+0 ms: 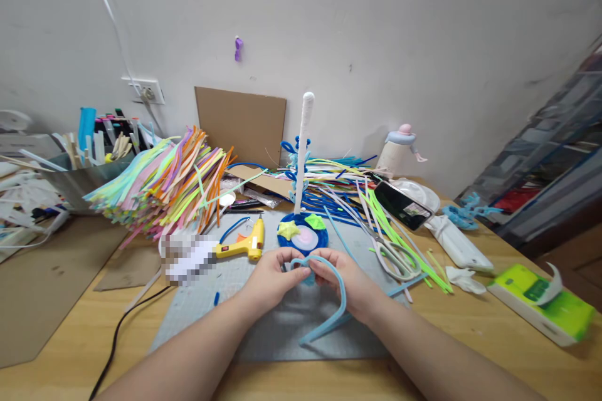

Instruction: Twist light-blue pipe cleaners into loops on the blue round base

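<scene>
My left hand (pixel 273 277) and my right hand (pixel 345 279) meet over the grey cutting mat (pixel 282 326), fingers pinched on a light blue pipe cleaner (pixel 336 301) bent into a loop. Its free end arcs down toward me onto the mat. Just beyond my hands stands a round blue base (pixel 303 237) with a yellow star, a green shape and a pink disc on it, and a tall white fuzzy post (pixel 303 150) rising from it.
A yellow glue gun (pixel 242 244) lies left of the base, its black cord trailing off the table. A heap of coloured pipe cleaners (pixel 164 185) sits at the left, more strands and scissors (pixel 392 250) at the right, then a phone (pixel 404 205) and a green tissue pack (pixel 540 304).
</scene>
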{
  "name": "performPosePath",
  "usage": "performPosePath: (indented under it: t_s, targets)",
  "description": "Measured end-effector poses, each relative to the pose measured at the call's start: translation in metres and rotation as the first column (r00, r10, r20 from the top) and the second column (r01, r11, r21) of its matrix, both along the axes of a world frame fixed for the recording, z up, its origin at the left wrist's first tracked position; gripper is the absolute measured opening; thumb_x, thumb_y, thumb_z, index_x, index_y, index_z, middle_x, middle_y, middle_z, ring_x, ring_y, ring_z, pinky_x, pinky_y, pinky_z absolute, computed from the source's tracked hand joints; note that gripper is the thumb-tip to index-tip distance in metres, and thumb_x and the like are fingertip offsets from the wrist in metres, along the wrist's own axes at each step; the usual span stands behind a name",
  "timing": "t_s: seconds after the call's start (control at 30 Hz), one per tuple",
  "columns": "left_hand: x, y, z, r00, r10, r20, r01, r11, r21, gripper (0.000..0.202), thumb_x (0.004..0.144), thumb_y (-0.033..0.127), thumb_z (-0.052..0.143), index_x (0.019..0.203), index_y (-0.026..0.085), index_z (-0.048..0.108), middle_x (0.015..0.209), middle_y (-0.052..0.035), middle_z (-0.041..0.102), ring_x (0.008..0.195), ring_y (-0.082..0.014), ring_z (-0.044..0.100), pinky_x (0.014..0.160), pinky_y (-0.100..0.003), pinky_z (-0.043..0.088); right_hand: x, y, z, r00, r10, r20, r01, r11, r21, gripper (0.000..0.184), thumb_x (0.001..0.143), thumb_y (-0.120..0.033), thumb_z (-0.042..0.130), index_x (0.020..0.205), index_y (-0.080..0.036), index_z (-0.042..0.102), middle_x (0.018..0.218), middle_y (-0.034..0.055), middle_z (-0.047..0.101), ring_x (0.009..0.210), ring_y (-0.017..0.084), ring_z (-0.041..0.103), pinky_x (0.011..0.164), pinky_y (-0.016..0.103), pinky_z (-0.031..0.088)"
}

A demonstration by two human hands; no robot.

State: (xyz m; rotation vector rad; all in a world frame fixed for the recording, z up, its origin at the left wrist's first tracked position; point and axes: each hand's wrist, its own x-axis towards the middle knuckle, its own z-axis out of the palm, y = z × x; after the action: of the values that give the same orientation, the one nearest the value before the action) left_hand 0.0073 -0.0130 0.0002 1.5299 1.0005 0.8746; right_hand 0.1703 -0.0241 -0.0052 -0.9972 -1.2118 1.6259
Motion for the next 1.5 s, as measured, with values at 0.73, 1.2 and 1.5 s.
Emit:
performPosePath:
  t_s: [0.73,1.2,1.5]
  targets:
    - [0.001,-0.003,0.009,0.997,-0.026,0.076,0.025,1.000,0.016,0.010,0.067,0.023,0.063,0.072,0.015,0.059,0.069,0.0001,0.062,0.067,-0.0135,0.055,0.068,-0.025,0.041,-0.004,-0.004,0.002,0.911,0.110,-0.398,-0.232,0.934,-0.273,0.021,0.074,-0.029,0.067,0.086,-0.020,0.052,0.071,-0.0039,0.052,0.053,0.005,0.046,0.051,0.019,0.038]
    - [0.003,-0.001,0.006,0.992,0.024,0.122,-0.021,0.999,-0.024,0.013,0.069,0.026,0.062,0.076,0.016,0.060,0.077,-0.0017,0.064,0.076,-0.0155,0.057,0.074,-0.025,0.041,-0.003,-0.011,0.011,0.893,-0.367,0.261,0.071,0.687,0.723,0.009,0.079,-0.020,0.057,0.086,-0.022,0.062,0.079,0.0045,0.059,0.074,0.018,0.054,0.068,0.031,0.044]
    - [0.004,0.000,0.004,0.996,0.084,0.014,-0.085,0.996,0.032,0.009,0.068,0.023,0.060,0.071,0.016,0.057,0.071,-0.0007,0.061,0.069,-0.0136,0.054,0.067,-0.024,0.040,-0.002,-0.011,0.004,0.860,-0.409,0.306,0.058,0.672,0.738,0.013,0.079,-0.019,0.056,0.088,-0.022,0.065,0.081,0.0054,0.064,0.073,0.019,0.058,0.067,0.030,0.046]
